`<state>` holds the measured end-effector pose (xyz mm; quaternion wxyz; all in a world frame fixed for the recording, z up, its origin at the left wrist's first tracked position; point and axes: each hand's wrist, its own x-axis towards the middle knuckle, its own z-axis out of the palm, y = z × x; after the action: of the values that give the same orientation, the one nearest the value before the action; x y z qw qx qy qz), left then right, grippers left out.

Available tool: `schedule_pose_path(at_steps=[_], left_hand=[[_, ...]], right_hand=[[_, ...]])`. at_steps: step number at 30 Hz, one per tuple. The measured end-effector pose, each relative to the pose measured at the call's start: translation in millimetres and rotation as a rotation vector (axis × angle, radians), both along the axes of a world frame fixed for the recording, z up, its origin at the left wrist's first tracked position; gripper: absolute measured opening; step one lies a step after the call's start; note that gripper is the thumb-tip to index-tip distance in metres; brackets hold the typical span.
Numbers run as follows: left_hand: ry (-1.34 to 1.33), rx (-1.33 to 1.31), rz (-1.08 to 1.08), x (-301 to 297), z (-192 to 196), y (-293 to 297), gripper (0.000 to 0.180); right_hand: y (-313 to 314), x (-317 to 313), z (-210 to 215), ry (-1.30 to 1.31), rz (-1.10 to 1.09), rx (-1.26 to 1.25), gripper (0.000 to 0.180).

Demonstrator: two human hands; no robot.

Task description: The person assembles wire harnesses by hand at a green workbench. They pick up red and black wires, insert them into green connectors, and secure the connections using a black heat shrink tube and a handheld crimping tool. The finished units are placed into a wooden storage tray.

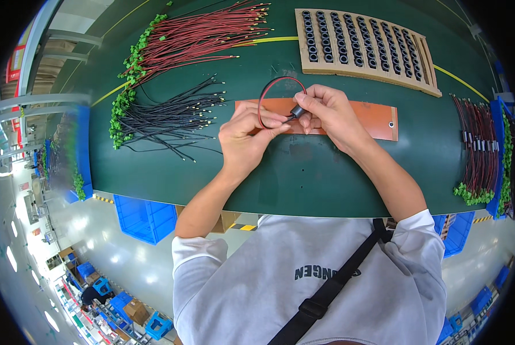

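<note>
Over an orange-brown board, my two hands meet at a short black cylinder with a bore, which looks like a ferrite core. My right hand pinches this core between thumb and fingers. With its fingers closed, my left hand grips the wires just to the left of the core. A red and black wire arches up in a loop between both hands. Part of the wire inside my left fingers is hidden, as are the wire's ends.
At the far left lie red wires and black wires with green connectors. A cardboard tray of black cores stands at the far right. Wires fitted with cores lie near the table's right edge. Below the green table sits a blue crate.
</note>
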<state>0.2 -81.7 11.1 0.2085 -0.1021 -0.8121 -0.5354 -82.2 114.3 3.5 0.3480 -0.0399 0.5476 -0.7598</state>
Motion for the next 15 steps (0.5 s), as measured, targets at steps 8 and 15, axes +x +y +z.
schedule_pose_path(at_steps=[8,15], left_hand=[[-0.125,0.034,-0.041,4,14,1,0.015],[-0.047,-0.030,-0.033,0,-11,-2,0.014]], right_hand=[[1,0,-7,0.039,-0.004,0.000,0.028],[-2,3,-2,0.076,-0.037,-0.012,0.026]])
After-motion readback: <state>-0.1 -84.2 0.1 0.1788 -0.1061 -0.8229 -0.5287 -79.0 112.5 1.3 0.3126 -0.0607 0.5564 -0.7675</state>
